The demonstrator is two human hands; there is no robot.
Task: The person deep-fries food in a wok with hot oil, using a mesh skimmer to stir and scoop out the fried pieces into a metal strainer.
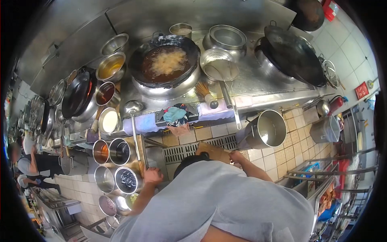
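My left hand [153, 176], its fingers curled, is low beside the wooden end of a long-handled ladle [133, 108]. What it grips, if anything, is hidden. Around it stand a pot of reddish liquid [100, 151], an empty-looking steel pot [119, 151] and a pot with dark, shiny contents [126, 180]. My right hand [238, 157] is closed at the edge of a brown, cardboard-like sheet [215, 153]. Just beyond that hand a tall steel pot [268, 129] with cloudy liquid stands on the floor. My grey shirt covers the lower middle.
Food bubbles in oil in a wok [166, 60] on the range. A second, dark wok [294, 56] is to the right. A strainer [219, 66], a brush [206, 94] and cloths [175, 115] lie along the front. Other people [30, 161] are at far left. A floor grate [177, 153] runs below.
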